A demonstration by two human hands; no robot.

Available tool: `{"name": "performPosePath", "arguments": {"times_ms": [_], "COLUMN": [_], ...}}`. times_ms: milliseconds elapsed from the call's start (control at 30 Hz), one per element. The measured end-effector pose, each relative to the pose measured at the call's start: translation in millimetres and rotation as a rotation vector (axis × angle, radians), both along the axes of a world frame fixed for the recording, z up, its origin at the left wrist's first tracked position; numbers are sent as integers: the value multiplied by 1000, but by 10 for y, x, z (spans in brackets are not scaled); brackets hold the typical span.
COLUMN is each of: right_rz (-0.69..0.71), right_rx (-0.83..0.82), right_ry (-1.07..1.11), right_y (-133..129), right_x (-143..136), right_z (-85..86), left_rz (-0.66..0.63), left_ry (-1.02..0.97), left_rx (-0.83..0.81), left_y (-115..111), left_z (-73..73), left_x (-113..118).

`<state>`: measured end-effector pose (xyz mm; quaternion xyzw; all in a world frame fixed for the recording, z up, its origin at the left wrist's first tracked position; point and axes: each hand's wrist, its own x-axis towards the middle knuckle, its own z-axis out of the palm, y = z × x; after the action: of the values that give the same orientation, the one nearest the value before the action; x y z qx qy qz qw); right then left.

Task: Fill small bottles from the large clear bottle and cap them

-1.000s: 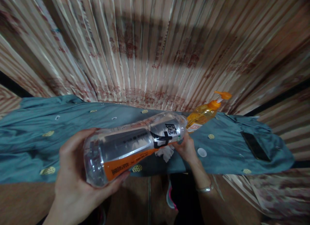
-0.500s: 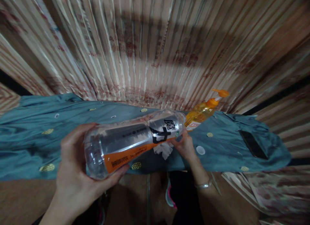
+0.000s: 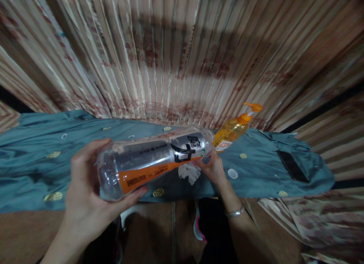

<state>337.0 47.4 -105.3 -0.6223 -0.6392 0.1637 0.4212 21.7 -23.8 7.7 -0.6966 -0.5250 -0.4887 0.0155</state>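
Clear plastic bottle [image 3: 153,163] now sits higher in view. Left hand [image 3: 88,196] fingers clasp its base; right hand [image 3: 214,169] at neck, can't tell finger state.

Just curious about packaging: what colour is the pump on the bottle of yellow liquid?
Orange plastic pump; it shows best in the head view.

The bottle label [image 3: 155,155] is silver and orange; the cloth [image 3: 256,173] is yellow-spotted teal.

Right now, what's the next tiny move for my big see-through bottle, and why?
I'd maybe ease the clear bottle slightly away from the orange-topped pump bottle: they overlap in this view, and I can't tell whether they touch. Your left hand grips the near end and your right hand is at the far end.
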Motion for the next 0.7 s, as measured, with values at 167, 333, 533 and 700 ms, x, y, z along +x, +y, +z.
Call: {"name": "performPosePath", "arguments": {"times_ms": [167,333,533,700], "right_rz": [-11,-33,-26,-27], "right_rx": [11,27,27,23], "right_ry": [-9,-55,-62,-60], "right_y": [12,16,15,12], "right_x": [-9,-12,-14,-15], "right_z": [1,-3,5,-3], "left_rz": [-16,-1,-36,-41], "left_ry": [-23,-43,-45,-56], "left_rx": [12,-5,-11,-18], "left_y": [17,10,-12,14], "left_z": [-7,-21,-10,-33], "left_x": [7,4,-13,-28]}}
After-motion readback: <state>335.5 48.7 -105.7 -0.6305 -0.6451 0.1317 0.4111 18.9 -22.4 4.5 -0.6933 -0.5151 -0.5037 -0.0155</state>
